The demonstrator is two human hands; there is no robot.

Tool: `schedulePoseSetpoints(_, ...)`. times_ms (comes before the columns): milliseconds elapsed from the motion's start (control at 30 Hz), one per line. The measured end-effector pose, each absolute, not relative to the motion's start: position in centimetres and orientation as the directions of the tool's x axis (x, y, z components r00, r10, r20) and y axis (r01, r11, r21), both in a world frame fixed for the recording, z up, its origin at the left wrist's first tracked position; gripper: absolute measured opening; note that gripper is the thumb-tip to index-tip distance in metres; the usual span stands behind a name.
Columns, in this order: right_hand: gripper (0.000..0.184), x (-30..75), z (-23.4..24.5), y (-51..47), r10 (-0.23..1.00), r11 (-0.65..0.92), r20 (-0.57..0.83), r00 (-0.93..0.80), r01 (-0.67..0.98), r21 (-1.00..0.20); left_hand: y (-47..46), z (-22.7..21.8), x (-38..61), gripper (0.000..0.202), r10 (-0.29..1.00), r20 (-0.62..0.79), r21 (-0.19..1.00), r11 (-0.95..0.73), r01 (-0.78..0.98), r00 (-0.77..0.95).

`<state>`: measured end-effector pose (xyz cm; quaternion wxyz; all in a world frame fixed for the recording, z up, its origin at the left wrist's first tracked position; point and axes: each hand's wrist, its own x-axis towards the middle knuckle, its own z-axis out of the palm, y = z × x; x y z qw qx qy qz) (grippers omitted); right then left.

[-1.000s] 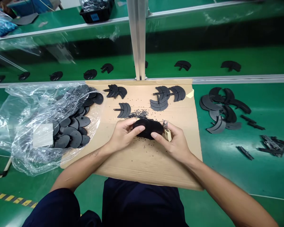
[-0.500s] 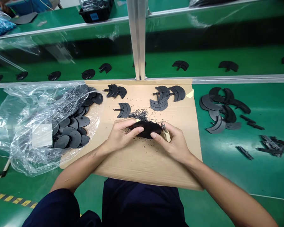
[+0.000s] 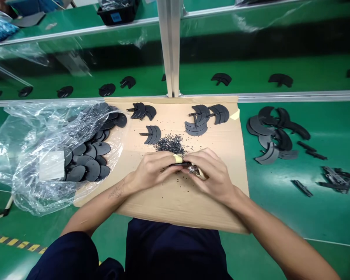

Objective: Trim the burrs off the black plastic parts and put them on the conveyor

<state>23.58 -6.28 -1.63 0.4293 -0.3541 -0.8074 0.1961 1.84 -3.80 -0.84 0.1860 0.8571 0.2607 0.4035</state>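
My left hand (image 3: 153, 168) is closed on a black plastic part (image 3: 179, 164), now turned almost edge-on, so little of it shows. Yellowish tape wraps one of its fingertips. Close against it, my right hand (image 3: 211, 171) is closed round small nippers (image 3: 196, 170) with a metal head and cream handles; the fingers partly cover them. Whether the jaws touch the part I cannot tell. Just beyond both hands lies a pile of tiny black scraps (image 3: 171, 144) on the cardboard sheet (image 3: 163, 208). Curved black pieces with stems (image 3: 152, 135) lie behind the pile, with several more (image 3: 196, 126) to its right.
A clear plastic bag (image 3: 26, 163) of black discs (image 3: 91, 169) covers the cardboard's left side. On the green bench at right are loose curved pieces (image 3: 282, 138) and a heap of thin black strips (image 3: 335, 179). A metal post (image 3: 170, 50) rises behind; more pieces line the green strip beyond.
The black part has been tilted from showing its broad face to nearly edge-on. My right hand has moved left, its fingers over the part, and more of the scrap pile shows.
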Motion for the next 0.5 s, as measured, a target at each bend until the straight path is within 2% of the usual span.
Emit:
schedulePoseSetpoints(333, 0.013, 23.83, -1.59, -6.02, 0.750, 0.661, 0.528, -0.400, 0.418, -0.623, -3.85, -1.24, 1.87, 0.013, 0.605, 0.602, 0.525, -0.792, 0.312, 0.522)
schedulePoseSetpoints(500, 0.017, 23.74, -1.54, -6.10, 0.740, 0.673, 0.547, -0.392, 0.419, -0.610, -3.87, -1.33, 1.95, 0.019, 0.619, 0.613, 0.561, -0.778, 0.281, 0.491)
